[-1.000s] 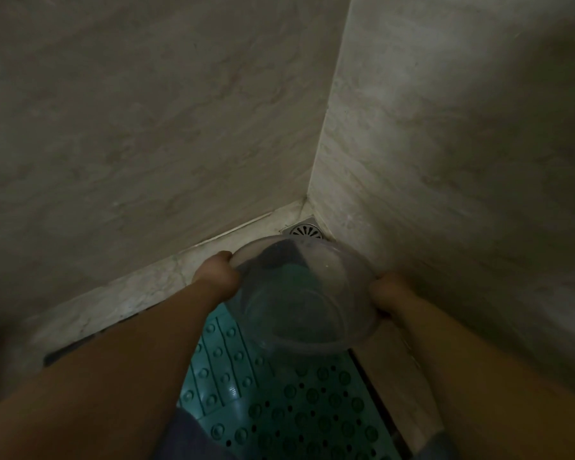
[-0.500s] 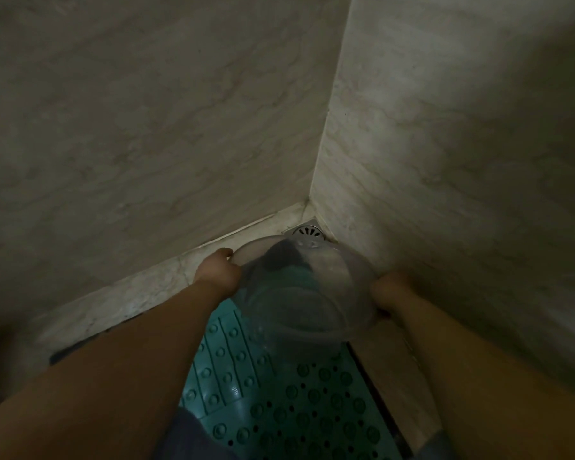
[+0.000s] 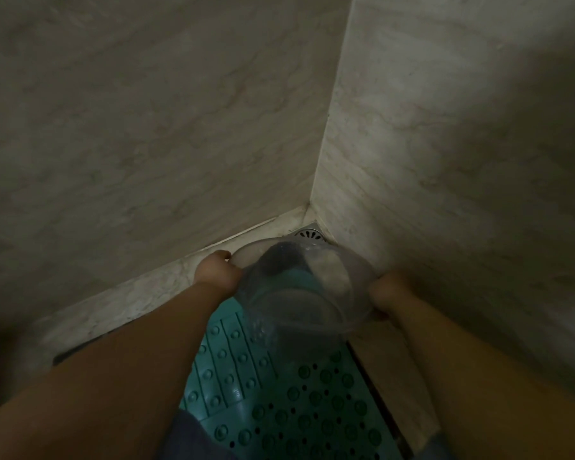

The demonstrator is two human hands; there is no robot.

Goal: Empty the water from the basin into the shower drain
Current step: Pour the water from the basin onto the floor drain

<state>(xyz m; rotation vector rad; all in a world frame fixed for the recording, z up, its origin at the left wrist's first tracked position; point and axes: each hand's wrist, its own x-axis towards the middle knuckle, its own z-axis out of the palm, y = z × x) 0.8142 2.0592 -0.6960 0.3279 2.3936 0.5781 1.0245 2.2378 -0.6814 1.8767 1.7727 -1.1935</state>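
Note:
A clear plastic basin [image 3: 329,303] hangs over the floor corner, tilted away from me with its far rim low. My left hand [image 3: 217,271] grips its left rim and my right hand [image 3: 389,293] grips its right rim. Water lies against the far lip, just above the metal shower drain [image 3: 307,234] set in the corner. The basin covers the near half of the drain.
Two marble-look tiled walls [image 3: 445,161] meet at the corner right behind the drain. A teal anti-slip mat [image 3: 279,403] with bumps and holes covers the floor under my arms. A pale floor strip [image 3: 140,293] runs along the left wall.
The basin has tipped further forward and moved slightly toward the corner, hiding more of the drain. Both hands kept their grip on the rim.

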